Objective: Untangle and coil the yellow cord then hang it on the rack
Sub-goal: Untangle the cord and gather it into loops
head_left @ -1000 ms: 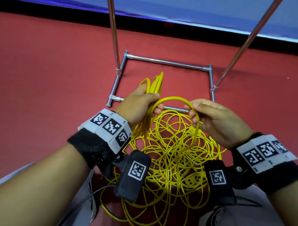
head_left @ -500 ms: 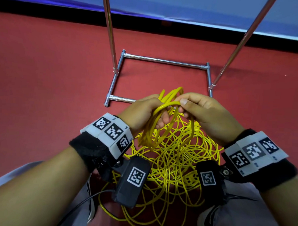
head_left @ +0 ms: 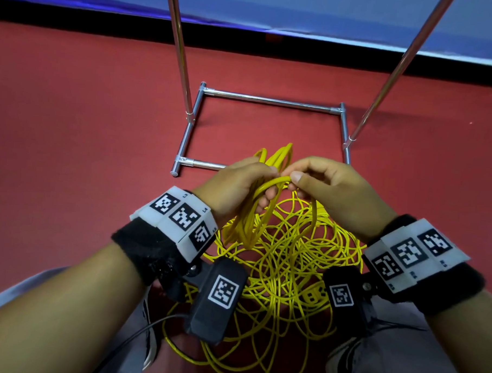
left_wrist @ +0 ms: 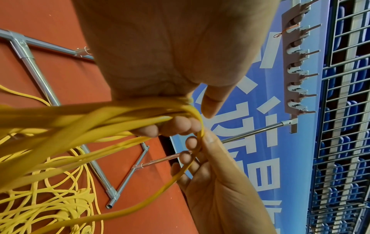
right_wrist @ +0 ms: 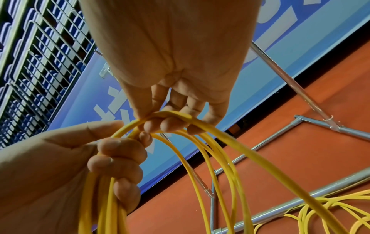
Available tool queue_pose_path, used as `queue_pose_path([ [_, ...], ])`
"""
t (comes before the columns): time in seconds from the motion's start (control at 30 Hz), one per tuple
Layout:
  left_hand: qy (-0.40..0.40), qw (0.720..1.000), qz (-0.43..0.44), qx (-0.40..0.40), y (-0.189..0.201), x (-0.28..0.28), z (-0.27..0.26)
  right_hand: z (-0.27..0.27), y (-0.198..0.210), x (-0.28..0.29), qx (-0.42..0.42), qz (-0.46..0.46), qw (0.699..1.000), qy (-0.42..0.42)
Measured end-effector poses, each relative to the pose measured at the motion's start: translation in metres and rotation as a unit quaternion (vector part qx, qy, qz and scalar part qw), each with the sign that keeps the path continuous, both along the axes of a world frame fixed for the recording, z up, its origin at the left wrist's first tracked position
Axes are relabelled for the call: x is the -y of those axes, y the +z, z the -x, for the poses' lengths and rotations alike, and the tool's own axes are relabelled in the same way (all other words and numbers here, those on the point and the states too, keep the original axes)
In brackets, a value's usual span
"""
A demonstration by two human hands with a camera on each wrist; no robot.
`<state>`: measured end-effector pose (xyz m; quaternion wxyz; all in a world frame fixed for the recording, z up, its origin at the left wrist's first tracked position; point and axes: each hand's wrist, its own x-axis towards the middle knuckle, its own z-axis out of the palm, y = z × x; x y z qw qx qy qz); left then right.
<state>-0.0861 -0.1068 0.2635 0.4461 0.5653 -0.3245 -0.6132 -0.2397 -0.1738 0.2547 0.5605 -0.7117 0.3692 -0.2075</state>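
Item, yellow cord point(head_left: 289, 261): most of it lies in a loose tangle on the red floor point(head_left: 73, 122), in front of my knees and just this side of the rack point(head_left: 271, 100) base; one part is gathered into several loops and lifted clear of the heap

Item, my left hand point(head_left: 236, 186): fingers curled round the gathered loops, which hang down from my fist toward the tangle (their upper bends stick out beyond my knuckles)

Item, my right hand point(head_left: 332, 187): thumb and fingertips pinching a single strand at the top of its arc, right against my left hand; from there the strand drops to the pile

Item, rack: silver metal tubes, a rectangular base flat on the floor, two thin uprights rising from its sides; in the left wrist view a bar with a row of hooks point(left_wrist: 298, 63) sits at the top

Item, blue banner point(head_left: 303, 11): runs along the far edge of the floor, white lettering on it
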Motion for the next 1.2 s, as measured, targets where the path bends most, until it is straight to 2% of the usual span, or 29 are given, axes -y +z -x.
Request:
queue_pose_path([
  [0.13, -0.031, 0.999, 0.007, 0.005, 0.000, 0.000, 0.001, 0.000, 0.003, 0.002, 0.035, 0.031, 0.998, -0.043],
  [0.27, -0.058, 0.998, 0.028, 0.008, 0.000, -0.003, 0.001, 0.001, 0.003, 0.004, 0.075, -0.005, 0.995, -0.065],
  [0.4, -0.060, 0.997, 0.051, -0.009, 0.000, -0.002, -0.001, 0.000, -0.001, 0.003, 0.053, -0.033, 0.997, -0.053],
  [0.5, -0.043, 0.998, 0.055, -0.003, -0.001, -0.001, -0.003, 0.002, -0.004, 0.004, 0.024, -0.087, 0.995, -0.048],
  [0.63, 0.023, 0.998, 0.059, -0.006, -0.001, 0.002, -0.009, 0.007, -0.017, 0.002, -0.090, -0.095, 0.991, -0.005],
  [0.7, 0.042, 0.997, 0.063, 0.005, -0.001, 0.003, -0.012, 0.007, -0.018, 0.001, -0.111, -0.084, 0.990, -0.014],
  [0.8, 0.038, 0.995, 0.066, 0.057, -0.005, 0.003, -0.012, 0.006, -0.015, 0.004, -0.059, -0.110, 0.988, -0.090],
  [0.9, 0.021, 0.994, 0.067, 0.087, -0.007, 0.003, -0.010, 0.005, -0.010, 0.007, 0.000, -0.138, 0.983, -0.124],
  [1.2, -0.058, 0.994, 0.052, 0.074, -0.008, -0.002, 0.000, 0.002, 0.002, 0.010, 0.086, -0.159, 0.969, -0.165],
])
